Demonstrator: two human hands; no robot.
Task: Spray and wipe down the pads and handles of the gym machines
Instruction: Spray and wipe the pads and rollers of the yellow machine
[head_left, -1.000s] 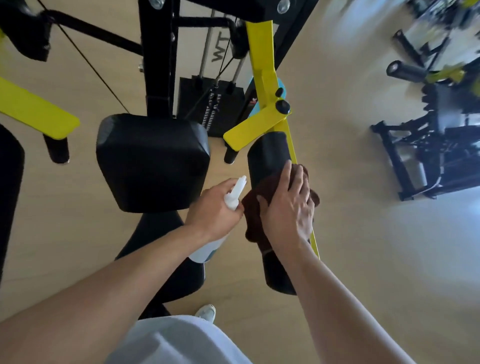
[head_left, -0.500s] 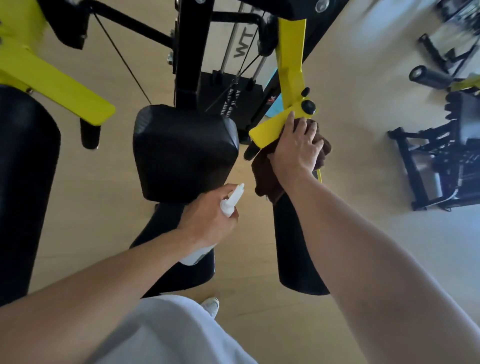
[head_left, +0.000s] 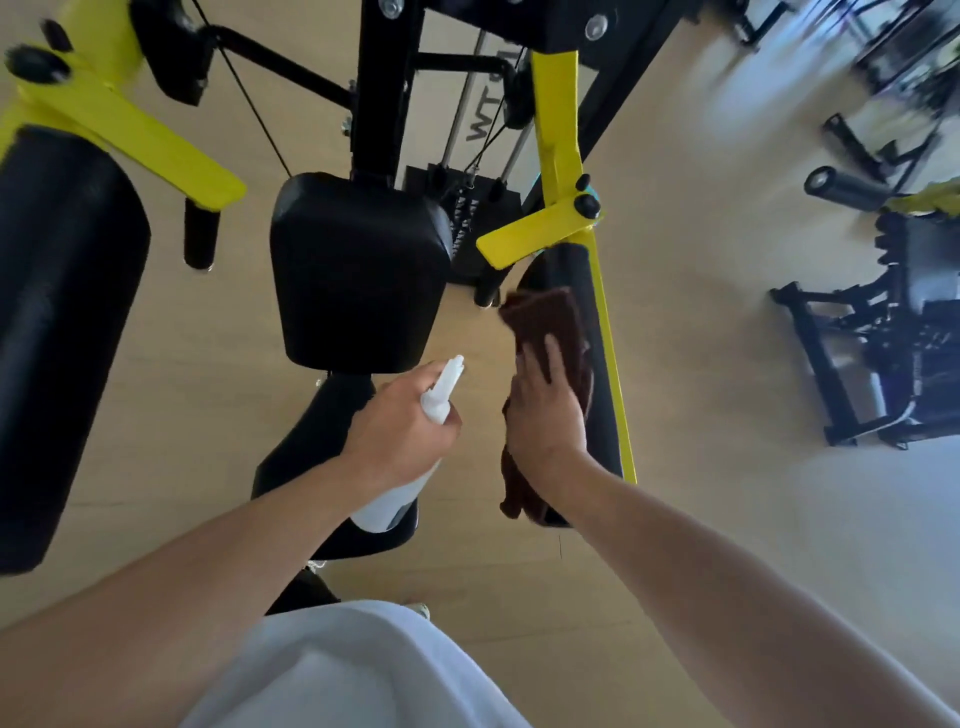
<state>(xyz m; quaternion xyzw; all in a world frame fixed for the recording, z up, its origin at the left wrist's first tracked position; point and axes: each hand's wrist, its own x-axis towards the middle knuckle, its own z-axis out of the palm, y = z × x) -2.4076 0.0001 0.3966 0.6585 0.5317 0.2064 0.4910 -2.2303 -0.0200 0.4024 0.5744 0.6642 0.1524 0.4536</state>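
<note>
Right grip (head_left: 545, 415) on brown cloth (head_left: 545, 317)

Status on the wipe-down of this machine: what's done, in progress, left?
Done: cannot tell, no pad looks visibly wet. In hand: right hand presses the brown cloth on the right arm pad; left hand holds the spray bottle. Left, likely: back pad, left arm pad, handles.

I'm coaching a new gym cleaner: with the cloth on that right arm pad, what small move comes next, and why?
Probably slide the right hand and the brown cloth down the long black arm pad toward its near end. The cloth lies flat on the pad's middle under that hand, and the lower stretch looks uncovered. The left hand just holds the white spray bottle.
</note>
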